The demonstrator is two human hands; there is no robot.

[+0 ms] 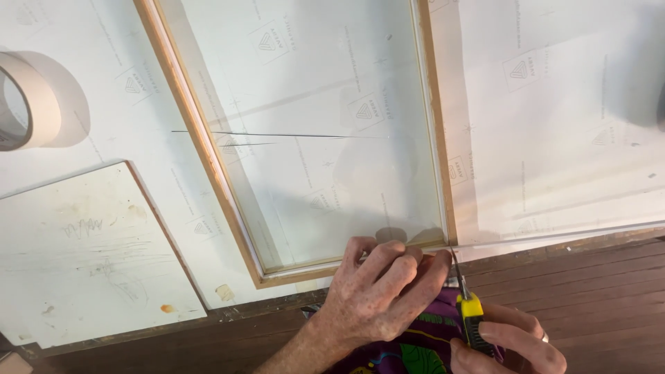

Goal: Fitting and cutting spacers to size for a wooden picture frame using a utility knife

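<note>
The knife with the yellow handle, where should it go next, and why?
Probably along the frame's outer edge. The right hand holds the knife with its blade tip at the wooden frame corner, while the left hand presses that corner down, steadying it.

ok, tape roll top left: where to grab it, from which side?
Take the tape roll by its outer band, pinching through the open core, coming from its right. It sits at the frame's left edge, partly cut off, tilted with its hole facing the camera. Both hands are far off: the left hand presses on the wooden frame.
</note>
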